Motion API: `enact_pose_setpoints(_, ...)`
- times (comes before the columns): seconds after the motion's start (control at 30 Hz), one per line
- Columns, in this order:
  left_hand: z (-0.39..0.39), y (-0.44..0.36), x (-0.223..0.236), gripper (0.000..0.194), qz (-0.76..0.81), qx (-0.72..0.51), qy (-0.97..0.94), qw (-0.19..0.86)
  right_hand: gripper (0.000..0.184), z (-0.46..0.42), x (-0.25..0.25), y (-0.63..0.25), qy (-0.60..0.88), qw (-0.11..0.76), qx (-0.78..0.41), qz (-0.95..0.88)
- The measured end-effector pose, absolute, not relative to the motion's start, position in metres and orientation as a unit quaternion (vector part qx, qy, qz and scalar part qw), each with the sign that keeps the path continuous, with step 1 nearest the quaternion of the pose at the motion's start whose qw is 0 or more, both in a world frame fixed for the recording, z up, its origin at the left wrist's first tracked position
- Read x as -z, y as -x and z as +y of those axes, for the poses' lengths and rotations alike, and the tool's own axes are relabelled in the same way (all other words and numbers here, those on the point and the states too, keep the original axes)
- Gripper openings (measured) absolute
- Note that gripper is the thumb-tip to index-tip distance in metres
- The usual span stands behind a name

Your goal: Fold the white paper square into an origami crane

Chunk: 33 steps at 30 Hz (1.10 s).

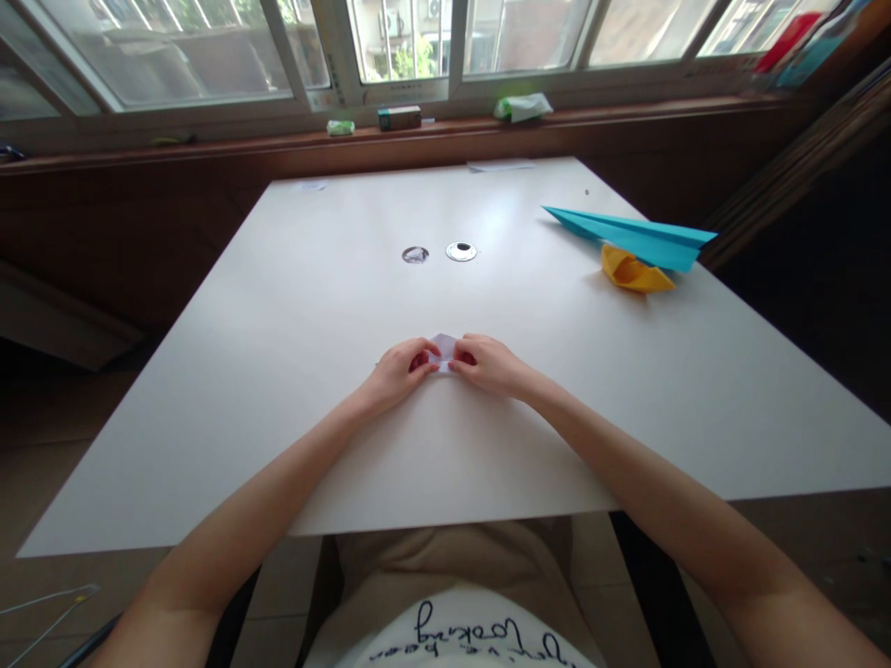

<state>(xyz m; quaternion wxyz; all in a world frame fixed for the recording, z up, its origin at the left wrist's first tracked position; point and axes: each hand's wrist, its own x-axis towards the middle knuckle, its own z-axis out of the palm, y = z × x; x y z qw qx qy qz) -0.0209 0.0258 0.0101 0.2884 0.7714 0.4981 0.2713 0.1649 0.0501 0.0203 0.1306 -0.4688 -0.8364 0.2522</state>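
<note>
A small piece of folded white paper [444, 347] is held between my two hands over the middle of the white table [292, 306]. My left hand [404, 369] pinches its left side with thumb and fingers. On the opposite side, my right hand [489, 364] grips the paper in the same way. The paper's far part rises to a blunt point between the hands. Its side edges are hidden behind my fingers.
Two round discs [460, 251] lie beyond my hands. To the right rest a blue paper plane [633, 237] and a yellow paper boat [632, 271]. On the windowsill stand a small box [399, 118] and a green-and-white packet [523, 108].
</note>
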Motion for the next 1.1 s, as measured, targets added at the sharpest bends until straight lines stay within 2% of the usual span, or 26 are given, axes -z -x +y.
enact_pose_setpoints(0.27,0.021,0.021,-0.007,0.024,0.531,-0.242,-0.790,0.190,0.016,0.047,-0.016,-0.172,0.468,0.214,-0.230,-0.826)
enact_pose_setpoints(0.77,0.023,0.018,-0.008,0.012,0.538,-0.282,-0.754,0.250,0.019,0.052,-0.022,-0.163,0.508,0.145,-0.239,-0.814)
enact_pose_setpoints(1.1,0.021,0.020,-0.004,0.018,0.539,-0.273,-0.764,0.226,0.018,0.052,-0.022,-0.165,0.503,0.146,-0.242,-0.817)
